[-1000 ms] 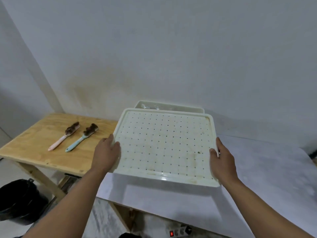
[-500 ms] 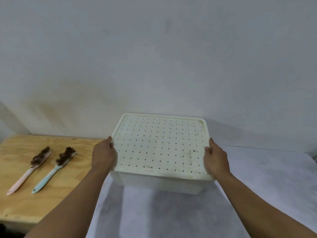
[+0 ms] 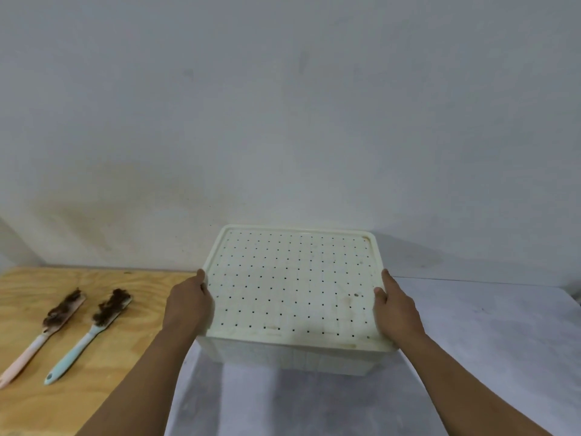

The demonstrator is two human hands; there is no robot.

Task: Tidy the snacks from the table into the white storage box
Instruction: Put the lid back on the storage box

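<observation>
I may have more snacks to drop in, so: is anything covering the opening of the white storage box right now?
Yes. The white perforated plastic lid sits flat on the white storage box, covering its opening. The left hand and right hand grip the lid's side edges. No snacks are visible.

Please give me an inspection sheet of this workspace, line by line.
Surface: grey table on the right, wooden table on the left.
Job's things: white storage box on the grey table, dotted lid on top; no snacks seen.
Clutter: pink brush and blue brush on the wooden table.
Hands: left hand and right hand grip the lid's side edges.
Cables: nothing seen.
Surroundings: plain stained wall.
</observation>
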